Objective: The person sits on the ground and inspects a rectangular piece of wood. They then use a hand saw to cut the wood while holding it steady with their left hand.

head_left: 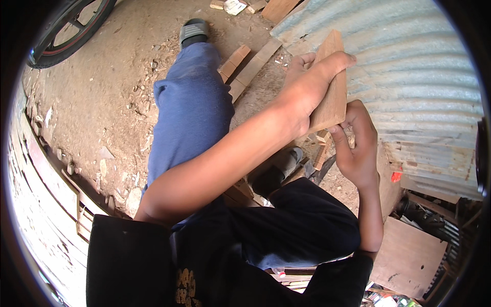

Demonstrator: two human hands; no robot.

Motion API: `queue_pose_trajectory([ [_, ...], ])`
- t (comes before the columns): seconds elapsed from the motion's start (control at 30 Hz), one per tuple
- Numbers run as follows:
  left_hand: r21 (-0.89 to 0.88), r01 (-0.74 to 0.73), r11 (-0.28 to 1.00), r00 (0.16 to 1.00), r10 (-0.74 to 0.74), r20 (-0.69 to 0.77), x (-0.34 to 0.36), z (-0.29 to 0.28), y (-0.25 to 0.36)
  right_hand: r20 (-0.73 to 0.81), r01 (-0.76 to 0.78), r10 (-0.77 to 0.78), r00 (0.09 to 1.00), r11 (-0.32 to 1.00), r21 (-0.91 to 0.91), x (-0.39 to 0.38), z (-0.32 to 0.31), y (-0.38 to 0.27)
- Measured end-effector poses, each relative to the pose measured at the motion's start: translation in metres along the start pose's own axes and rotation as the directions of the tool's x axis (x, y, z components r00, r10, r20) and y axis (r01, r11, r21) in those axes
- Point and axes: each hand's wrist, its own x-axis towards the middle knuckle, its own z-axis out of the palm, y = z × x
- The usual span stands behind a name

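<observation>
A flat wooden board (333, 100) is held up at the upper right, tilted, with its narrow end pointing away from me. My left hand (309, 82) wraps around it from the left, the thumb side lying across its face. At the board's near end is my right hand (358, 148), its fingers curled and its thumb against the lower corner. Part of the right fingers is hidden behind the board. Below it, small wooden pieces (321, 153) lie near my sandalled foot (290, 157).
Corrugated metal sheeting (409, 77) rises close on the right. Wooden strips (255, 66) lie on the dirt floor beside my outstretched leg (192, 102). A wheel (71, 36) stands at the upper left. A plywood panel (409, 256) leans at the lower right.
</observation>
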Motion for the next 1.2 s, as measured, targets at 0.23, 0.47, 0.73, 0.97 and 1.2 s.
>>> queue_pose_trajectory([
  [0.23, 0.032, 0.117, 0.993, 0.991, -0.119, 0.067, -0.008, 0.001, 0.006, 0.118, -0.088, 0.074, 0.990, 0.989, 0.120, 0.003, -0.012, -0.012],
  [0.47, 0.121, -0.014, 0.993, 0.993, 0.000, 0.121, -0.006, 0.003, 0.002, 0.460, -0.565, 0.333, 0.823, 0.561, 0.605, -0.004, -0.020, 0.006],
  [0.73, 0.134, 0.074, 0.988, 0.991, -0.088, 0.105, -0.006, 0.001, 0.011, -0.001, 0.164, -0.165, 0.986, 0.980, -0.112, 0.001, -0.017, -0.011],
  [0.97, 0.159, 0.081, 0.984, 0.970, -0.114, 0.213, -0.009, 0.002, 0.013, 0.047, 0.142, -0.136, 0.990, 0.978, -0.150, -0.004, -0.021, -0.021],
  [1.2, 0.286, 0.072, 0.956, 0.955, -0.148, 0.255, -0.016, 0.004, 0.014, 0.295, -0.345, 0.244, 0.924, 0.865, 0.364, -0.011, -0.026, -0.015],
])
